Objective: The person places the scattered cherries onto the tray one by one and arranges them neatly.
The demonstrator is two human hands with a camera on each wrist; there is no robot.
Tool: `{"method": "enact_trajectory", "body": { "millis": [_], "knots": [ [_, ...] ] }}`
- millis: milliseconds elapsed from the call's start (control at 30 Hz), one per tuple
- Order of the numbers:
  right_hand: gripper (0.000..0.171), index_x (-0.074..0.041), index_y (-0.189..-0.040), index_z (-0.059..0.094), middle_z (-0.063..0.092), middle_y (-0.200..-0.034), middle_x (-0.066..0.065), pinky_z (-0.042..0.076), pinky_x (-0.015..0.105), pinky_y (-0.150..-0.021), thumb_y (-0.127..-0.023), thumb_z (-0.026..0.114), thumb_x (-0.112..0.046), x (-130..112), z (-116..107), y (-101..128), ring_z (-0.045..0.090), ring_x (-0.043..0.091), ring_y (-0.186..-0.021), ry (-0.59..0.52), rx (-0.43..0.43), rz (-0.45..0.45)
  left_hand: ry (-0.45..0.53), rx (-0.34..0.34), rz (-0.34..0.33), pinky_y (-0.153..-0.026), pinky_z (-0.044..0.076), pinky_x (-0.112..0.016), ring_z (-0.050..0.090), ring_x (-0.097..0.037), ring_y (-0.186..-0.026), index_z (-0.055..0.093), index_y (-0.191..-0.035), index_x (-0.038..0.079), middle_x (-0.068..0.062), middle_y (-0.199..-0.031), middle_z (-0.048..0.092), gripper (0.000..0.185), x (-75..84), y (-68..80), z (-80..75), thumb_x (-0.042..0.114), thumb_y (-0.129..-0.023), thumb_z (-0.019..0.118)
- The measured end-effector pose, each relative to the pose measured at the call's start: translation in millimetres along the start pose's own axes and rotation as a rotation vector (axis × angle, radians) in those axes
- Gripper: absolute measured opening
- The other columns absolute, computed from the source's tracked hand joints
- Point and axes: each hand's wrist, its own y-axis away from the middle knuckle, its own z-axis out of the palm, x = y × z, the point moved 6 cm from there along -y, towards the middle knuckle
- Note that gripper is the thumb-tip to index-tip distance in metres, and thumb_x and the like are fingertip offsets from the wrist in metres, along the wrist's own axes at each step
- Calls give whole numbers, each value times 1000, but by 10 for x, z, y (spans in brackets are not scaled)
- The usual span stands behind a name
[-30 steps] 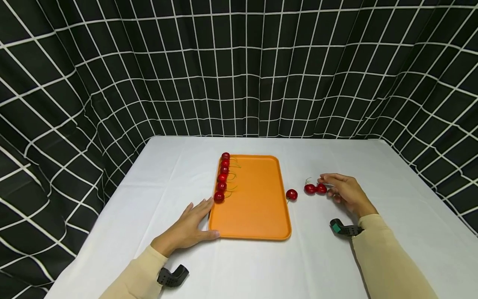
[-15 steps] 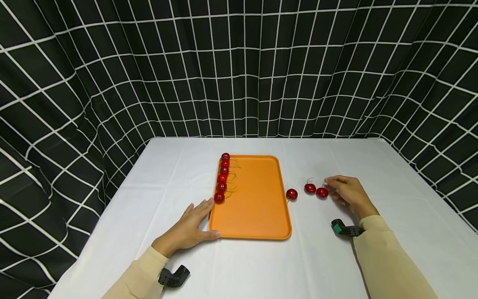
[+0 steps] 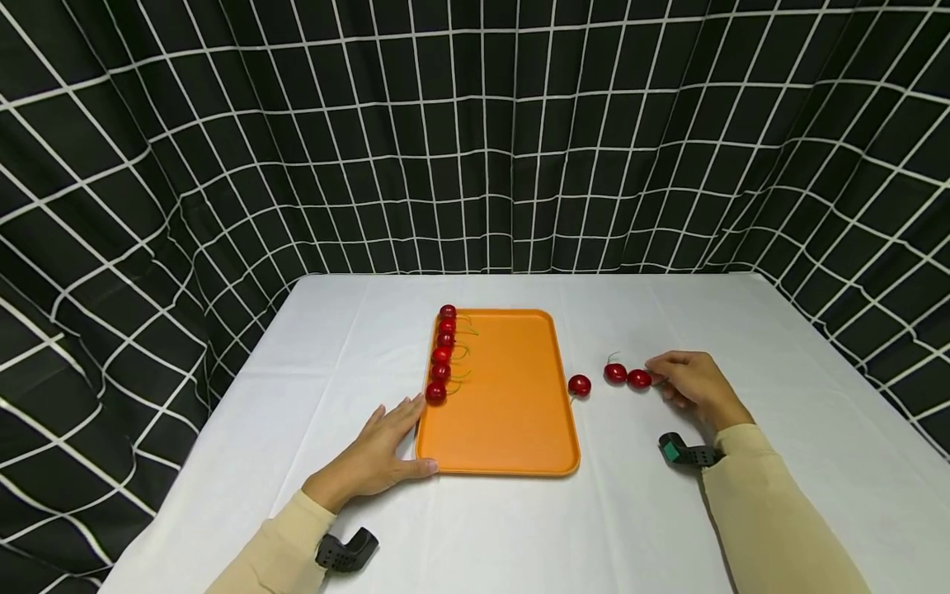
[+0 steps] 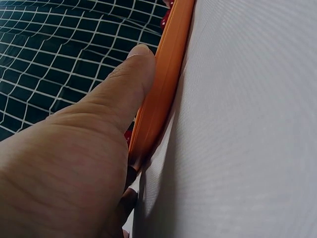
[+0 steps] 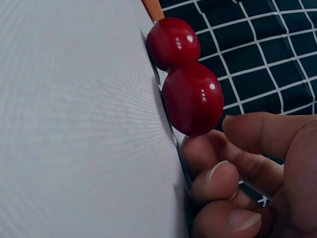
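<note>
While my left hand (image 3: 371, 458) lies flat against the orange tray (image 3: 512, 429), my right hand (image 3: 690, 384) curls at the nearest cherry (image 3: 639, 379), which lies just to its left on the table, apparently pinching its stem.

Lighting: bright, even, from above; soft short shadows under both sleeves on the counter (image 3: 519, 528). Head view: sharp, curtain grid (image 3: 475, 132) bowed at edges. Wrist views: near skin blurred; small highlights glint on cherries (image 5: 192, 96).

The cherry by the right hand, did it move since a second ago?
Yes. The cherry at the right hand slid slightly away from the orange tray; it was touching its neighbour cherry earlier.
</note>
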Motion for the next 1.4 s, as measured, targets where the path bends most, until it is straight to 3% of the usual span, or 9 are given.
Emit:
{"method": "enact_trajectory", "body": {
  "millis": [367, 633, 867, 933, 1167, 1400],
  "knots": [
    [31, 7, -118, 55, 65, -75, 6, 46, 25, -47, -98, 49, -16, 56, -10, 25, 53, 12, -55, 16, -84, 78, 3, -8, -2, -115, -3, -42, 15, -20, -143, 25, -152, 6, -2, -157, 21, 100, 4, -2, 2, 56, -79, 72],
    [32, 3, -122, 56, 63, -67, 6, 38, 23, -40, -95, 56, -14, 28, 40, 34, 48, 10, -48, 66, -151, 33, 5, -10, -10, -115, -3, -40, 16, -19, -143, 25, -153, 7, -1, -157, 21, 101, 0, -9, 2, 56, -79, 72],
    [24, 0, -115, 59, 59, -61, 5, 34, 22, -38, -94, 59, -12, 22, 63, 3, 44, 11, -46, 128, -140, 27, -11, -8, -8, -115, -3, -42, 15, -20, -143, 25, -153, 7, -3, -157, 21, 101, -11, -13, 11, 57, -79, 72],
    [20, -1, -110, 60, 56, -62, 4, 34, 24, -39, -94, 60, -12, -5, 68, 1, 43, 12, -47, 170, -129, 13, -10, -6, -9, -115, -3, -42, 15, -20, -143, 25, -153, 6, -2, -157, 21, 101, -14, -9, 12, 57, -79, 72],
    [15, -2, -102, 62, 53, -89, 9, 34, 33, -64, -94, 61, -15, -158, 46, 36, 43, 25, -82, 308, -57, -131, 14, 6, 1, -115, -2, -42, 17, -22, -143, 27, -152, 5, -3, -156, 23, 99, -11, 5, 4, 53, -80, 73],
    [24, 5, -105, 61, 58, -86, 13, 46, 29, -53, -97, 59, -18, -178, 3, 116, 50, 21, -69, 203, -33, -200, 8, 4, 7, -115, -2, -43, 17, -21, -143, 26, -152, 6, -1, -156, 23, 99, -11, -11, 12, 54, -79, 73]
  ]
}}
